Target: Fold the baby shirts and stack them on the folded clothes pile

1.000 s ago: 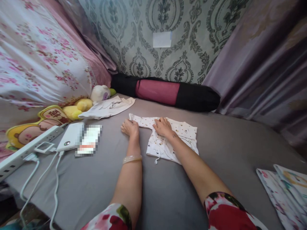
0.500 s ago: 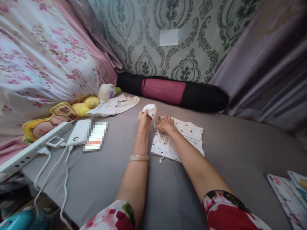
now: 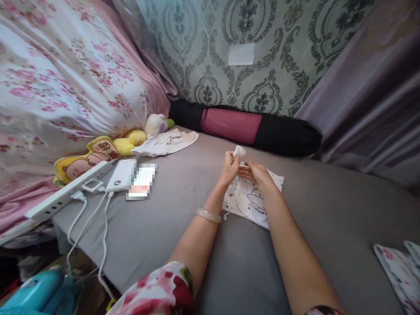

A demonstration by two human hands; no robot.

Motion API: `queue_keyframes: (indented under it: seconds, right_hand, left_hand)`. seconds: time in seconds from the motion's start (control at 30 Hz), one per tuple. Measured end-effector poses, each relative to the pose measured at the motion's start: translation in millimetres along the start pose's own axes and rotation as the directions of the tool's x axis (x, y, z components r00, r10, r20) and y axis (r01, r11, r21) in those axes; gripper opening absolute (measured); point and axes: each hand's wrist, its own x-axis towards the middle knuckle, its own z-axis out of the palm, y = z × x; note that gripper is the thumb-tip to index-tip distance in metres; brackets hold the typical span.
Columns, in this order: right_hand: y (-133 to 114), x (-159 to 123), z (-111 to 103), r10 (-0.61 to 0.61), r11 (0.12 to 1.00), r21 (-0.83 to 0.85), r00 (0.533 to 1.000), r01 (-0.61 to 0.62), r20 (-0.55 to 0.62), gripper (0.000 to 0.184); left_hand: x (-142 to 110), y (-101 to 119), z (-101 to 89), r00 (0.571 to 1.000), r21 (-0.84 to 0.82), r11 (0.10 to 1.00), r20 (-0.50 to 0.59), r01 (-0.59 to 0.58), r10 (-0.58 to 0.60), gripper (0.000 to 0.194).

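A small white baby shirt (image 3: 251, 199) with tiny prints and a line-drawn animal lies partly folded on the grey bed sheet. My left hand (image 3: 230, 167) is closed on its sleeve (image 3: 240, 151), whose end sticks up above the fingers. My right hand (image 3: 259, 176) is just right of the left one, over the upper part of the shirt. Its fingers are stretched out toward the sleeve; whether they touch the cloth I cannot tell. A thin tie (image 3: 225, 215) hangs from the shirt's near left edge.
Behind the shirt lies a long black and dark pink bag (image 3: 229, 126) against the wall. To the left are another pale garment (image 3: 167, 142), plush toys (image 3: 131, 139), a white power bank (image 3: 120, 175), a blurred phone-like rectangle (image 3: 142, 181) and a power strip (image 3: 70, 188). Folded patterned cloths (image 3: 397, 271) lie at right.
My left hand has lifted the outstretched sleeve and brought it right, over the shirt. My right hand has come off its press on the shirt, its fingers now extended. The view has turned left.
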Motion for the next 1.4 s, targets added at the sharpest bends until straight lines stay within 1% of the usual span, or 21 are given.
queue_keyframes:
  seconds: [0.1, 0.2, 0.27, 0.33, 0.4, 0.43, 0.5, 0.57, 0.6, 0.67, 0.77, 0.83, 0.87, 0.97, 1.03, 1.07, 1.13, 1.2, 1.3, 1.33, 1.4]
  right_hand:
    - [2, -4, -10, 0.039, 0.993, 0.116, 0.999, -0.038, -0.013, 0.034]
    - [4, -2, -16, 0.066, 0.987, 0.148, 0.998, -0.066, 0.005, 0.055]
    - [6, 1, -18, 0.053, 0.988, 0.145, 0.999, -0.052, -0.009, 0.057]
    - [9, 2, -19, 0.020, 0.993, 0.114, 0.997, -0.013, -0.068, 0.042]
    - [13, 1, -21, -0.013, 0.998, 0.053, 0.990, 0.020, -0.142, 0.023]
    - [16, 1, -21, -0.031, 0.999, 0.019, 0.986, 0.035, -0.162, 0.018]
    - [20, 1, -24, -0.073, 0.997, -0.049, 0.980, 0.065, -0.186, 0.018]
    - [23, 3, -28, -0.110, 0.988, -0.127, 0.973, 0.085, -0.205, 0.020]
    - [24, 5, -30, -0.127, 0.980, -0.175, 0.968, 0.089, -0.218, 0.022]
    - [27, 9, -35, -0.152, 0.957, -0.278, 0.957, 0.080, -0.248, 0.025]
    - [31, 15, -42, -0.154, 0.911, -0.412, 0.952, 0.033, -0.264, 0.029]
    - [32, 16, -46, -0.132, 0.864, -0.503, 0.956, -0.018, -0.260, 0.031]
    - [32, 15, -47, -0.125, 0.826, -0.561, 0.958, -0.044, -0.259, 0.031]
    - [27, 9, -50, -0.171, 0.639, -0.763, 0.951, -0.093, -0.259, 0.030]
    - [23, 4, -51, -0.222, 0.513, -0.852, 0.943, -0.104, -0.249, 0.030]
    - [21, 0, -51, -0.238, 0.472, -0.875, 0.939, -0.110, -0.246, 0.031]
    - [17, -7, -50, -0.251, 0.429, -0.895, 0.936, -0.120, -0.246, 0.032]
    - [15, -14, -47, -0.267, 0.416, -0.900, 0.929, -0.128, -0.255, 0.033]
    - [14, -21, -39, -0.383, 0.376, -0.919, 0.882, -0.123, -0.275, 0.035]
    - [15, -21, -35, -0.431, 0.350, -0.931, 0.864, -0.105, -0.259, 0.036]
    - [20, -20, -27, -0.498, 0.279, -0.960, 0.852, -0.020, -0.163, 0.039]
  left_hand:
    - [-10, 1, 9.9, 0.992, 0.175, 0.980, 0.099, -0.098, 0.082, 0.007]
    - [-19, 7, 14.6, 0.968, 0.279, 0.954, 0.249, -0.114, 0.043, 0.014]
    - [-21, 11, 14.2, 0.950, 0.283, 0.953, 0.313, -0.103, 0.009, 0.024]
    - [-19, 14, 10.5, 0.954, 0.221, 0.971, 0.299, -0.086, 0.017, 0.032]
    - [-12, 13, 3.3, 0.975, 0.131, 0.989, 0.219, -0.063, 0.033, 0.037]
    - [-8, 11, -1.3, 0.985, 0.099, 0.994, 0.169, -0.045, 0.028, 0.038]
    - [1, 5, -11.4, 0.996, 0.108, 0.994, 0.087, -0.028, 0.019, 0.036]
    - [7, -4, -20.6, 0.999, 0.182, 0.982, 0.034, -0.044, 0.038, 0.029]
    - [9, -8, -24.2, 0.998, 0.234, 0.970, 0.025, -0.060, 0.056, 0.027]
    - [8, -17, -28.7, 0.996, 0.350, 0.933, 0.057, -0.085, 0.070, 0.028]
    - [3, -30, -29.7, 0.983, 0.533, 0.840, 0.185, -0.099, -0.002, 0.037]
    - [-1, -37, -28.8, 0.964, 0.629, 0.766, 0.260, -0.134, -0.046, 0.044]
    - [-2, -39, -28.5, 0.956, 0.662, 0.731, 0.289, -0.165, -0.045, 0.047]
    - [-3, -44, -29.3, 0.940, 0.722, 0.641, 0.342, -0.258, -0.007, 0.048]
    - [-3, -44, -30.9, 0.930, 0.755, 0.589, 0.366, -0.288, -0.013, 0.047]
    - [-3, -43, -31.7, 0.927, 0.769, 0.567, 0.374, -0.295, -0.026, 0.047]
    - [-3, -39, -31.9, 0.926, 0.792, 0.535, 0.376, -0.295, -0.046, 0.047]
    - [-5, -32, -29.2, 0.933, 0.812, 0.510, 0.357, -0.285, -0.048, 0.048]
    - [-10, -21, -18.1, 0.932, 0.814, 0.488, 0.363, -0.314, -0.007, 0.046]
    - [-11, -18, -13.2, 0.923, 0.807, 0.481, 0.384, -0.342, 0.012, 0.045]
    - [-14, -16, -3.7, 0.899, 0.792, 0.460, 0.436, -0.401, 0.032, 0.045]
